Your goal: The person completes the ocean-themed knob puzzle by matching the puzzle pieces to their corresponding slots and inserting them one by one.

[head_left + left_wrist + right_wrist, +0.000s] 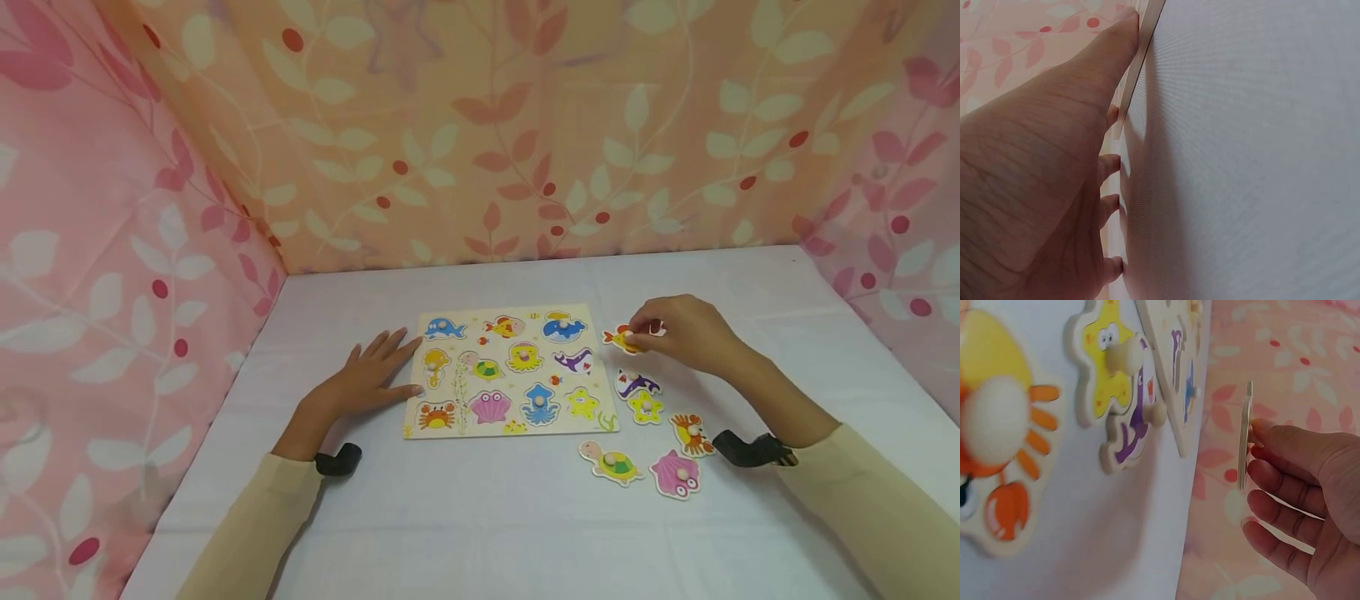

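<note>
The left hand [367,379], fingers spread and gripping nothing, touches the left edge of a pale wooden puzzle board [566,423] printed with sea animals. Just beyond its right edge, a red-and-yellow wooden fish piece [618,339] is pinched, raised, between the right hand's [686,329] thumb and fingertips. Nearer the person lie knobbed wooden pieces: green-shelled turtle [615,469], purple-and-white shark [634,387], yellow starfish [645,412], pink shell [670,475], orange crab [686,431].

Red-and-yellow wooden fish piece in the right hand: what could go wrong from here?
The right hand pinches the red-and-yellow wooden fish piece from one face, so it might swivel or slip. Dropped, it could nudge the yellow wooden starfish piece or purple-and-white wooden shark piece lying nearby.
</note>
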The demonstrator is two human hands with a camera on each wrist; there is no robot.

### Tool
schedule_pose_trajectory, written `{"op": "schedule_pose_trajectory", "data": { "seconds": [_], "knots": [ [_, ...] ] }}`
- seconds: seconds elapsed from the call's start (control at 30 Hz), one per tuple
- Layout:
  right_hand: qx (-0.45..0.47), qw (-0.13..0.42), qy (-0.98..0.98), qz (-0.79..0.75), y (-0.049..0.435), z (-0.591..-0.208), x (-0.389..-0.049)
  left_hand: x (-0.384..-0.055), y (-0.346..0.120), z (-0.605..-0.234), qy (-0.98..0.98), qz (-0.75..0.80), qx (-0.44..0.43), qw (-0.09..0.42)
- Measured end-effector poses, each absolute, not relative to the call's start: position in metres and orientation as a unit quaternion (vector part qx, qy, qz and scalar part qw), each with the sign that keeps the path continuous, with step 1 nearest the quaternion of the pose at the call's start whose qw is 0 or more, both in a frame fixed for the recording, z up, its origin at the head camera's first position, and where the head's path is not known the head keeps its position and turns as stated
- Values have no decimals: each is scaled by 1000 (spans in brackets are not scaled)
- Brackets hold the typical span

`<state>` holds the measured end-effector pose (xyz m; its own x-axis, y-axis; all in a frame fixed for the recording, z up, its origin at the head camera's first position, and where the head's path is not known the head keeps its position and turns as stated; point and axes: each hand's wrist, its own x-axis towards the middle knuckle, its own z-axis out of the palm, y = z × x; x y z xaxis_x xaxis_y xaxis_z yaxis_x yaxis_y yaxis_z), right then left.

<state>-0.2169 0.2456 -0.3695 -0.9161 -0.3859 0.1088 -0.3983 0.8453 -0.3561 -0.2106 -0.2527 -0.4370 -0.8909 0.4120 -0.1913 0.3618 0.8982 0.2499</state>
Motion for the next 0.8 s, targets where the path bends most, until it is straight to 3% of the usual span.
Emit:
{"op": "schedule_pose_trajectory", "data": {
  "seconds": [0.8],
  "knots": [
    [262,-3,-948,179,184,-367,-257,-210,-252,-435,965,112,202,123]
  ]
}}
